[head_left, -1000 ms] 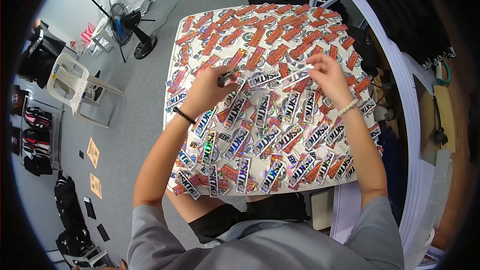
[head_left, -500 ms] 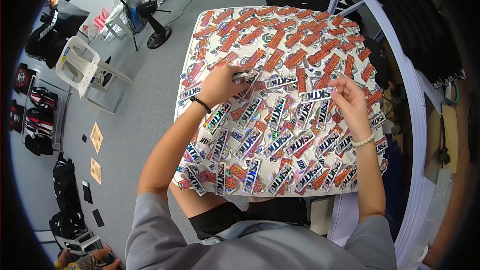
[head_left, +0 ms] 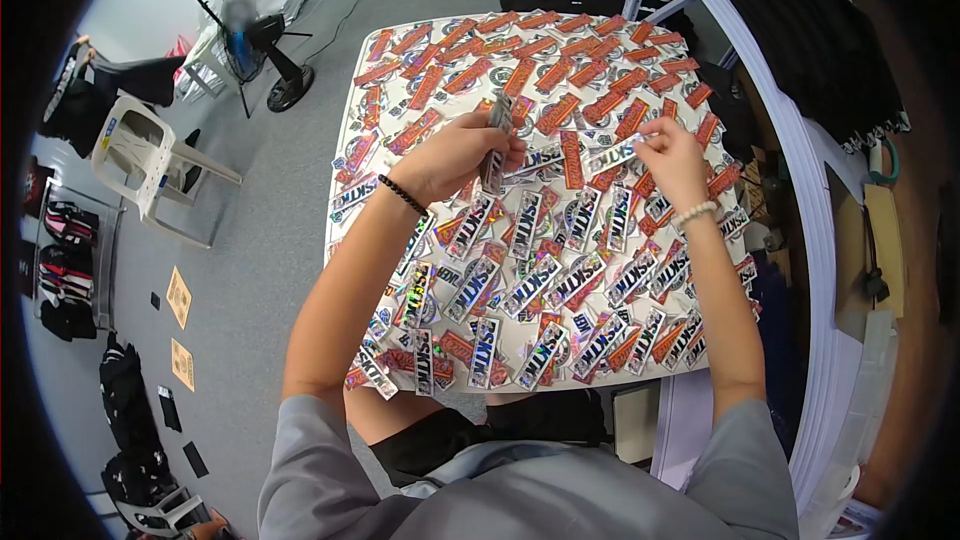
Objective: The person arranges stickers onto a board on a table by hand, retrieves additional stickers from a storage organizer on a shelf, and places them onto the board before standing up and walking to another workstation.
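My left hand [head_left: 462, 158] is closed around a stack of sticker strips [head_left: 494, 168], held edge-on above the middle of the table. To its right, my right hand [head_left: 674, 165] pinches the end of one white sticker strip [head_left: 612, 156] with bold black lettering, low over the pile. Whether this strip rests on the stickers under it, I cannot tell. Similar black-and-white strips [head_left: 481, 352] lie across the near half of the tabletop. Red strips [head_left: 467, 76] lie over round stickers on the far half.
The stickers lie on a white table [head_left: 345, 145] with rounded corners. A white plastic chair [head_left: 150, 165] and a black fan [head_left: 290, 90] stand to the left. A white metal frame [head_left: 790, 160] with dark clothing runs along the right. At the lower left edge, part of another person shows.
My left hand has lifted and turned, tipping the stack upright. The right hand's strip has tilted and its end has moved up and away. The whole view has shifted slightly.
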`<act>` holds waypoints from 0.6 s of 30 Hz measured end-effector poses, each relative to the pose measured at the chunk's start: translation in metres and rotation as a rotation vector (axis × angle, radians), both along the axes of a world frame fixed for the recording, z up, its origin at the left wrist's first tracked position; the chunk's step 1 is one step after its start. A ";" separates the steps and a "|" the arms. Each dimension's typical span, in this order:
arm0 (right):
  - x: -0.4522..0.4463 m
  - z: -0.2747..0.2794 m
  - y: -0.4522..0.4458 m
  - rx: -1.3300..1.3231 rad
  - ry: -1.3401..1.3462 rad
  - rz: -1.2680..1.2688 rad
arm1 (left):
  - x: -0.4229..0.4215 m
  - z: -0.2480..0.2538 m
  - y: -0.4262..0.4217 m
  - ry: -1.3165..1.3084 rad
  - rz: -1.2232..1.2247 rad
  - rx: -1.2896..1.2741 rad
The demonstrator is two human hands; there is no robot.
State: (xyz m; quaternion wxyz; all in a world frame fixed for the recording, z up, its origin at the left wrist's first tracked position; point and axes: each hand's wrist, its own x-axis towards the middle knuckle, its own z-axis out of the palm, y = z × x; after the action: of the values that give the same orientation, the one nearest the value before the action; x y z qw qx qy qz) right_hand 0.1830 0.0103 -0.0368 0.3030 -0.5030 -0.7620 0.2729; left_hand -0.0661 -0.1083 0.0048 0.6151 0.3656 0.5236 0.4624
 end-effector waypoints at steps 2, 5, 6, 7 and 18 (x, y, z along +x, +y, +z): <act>-0.005 0.008 -0.006 -0.016 -0.173 -0.054 | 0.011 0.002 0.003 -0.011 -0.007 0.001; -0.005 0.003 -0.013 0.284 -0.238 -0.075 | 0.020 -0.017 0.017 0.355 0.057 0.083; -0.007 0.004 -0.016 0.385 -0.222 -0.061 | 0.024 -0.019 0.021 0.423 0.055 0.094; -0.009 0.000 -0.015 0.450 -0.058 0.043 | 0.028 -0.022 0.025 0.490 0.054 0.106; -0.029 -0.022 0.002 -0.091 0.241 0.191 | 0.028 -0.025 0.024 1.157 0.074 0.311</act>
State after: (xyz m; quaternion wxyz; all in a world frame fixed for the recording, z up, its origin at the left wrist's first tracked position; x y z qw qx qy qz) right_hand 0.1535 0.0123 -0.0591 0.3419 -0.4049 -0.7514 0.3931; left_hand -0.0385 -0.0846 -0.0200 0.1527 0.6252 0.7121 0.2806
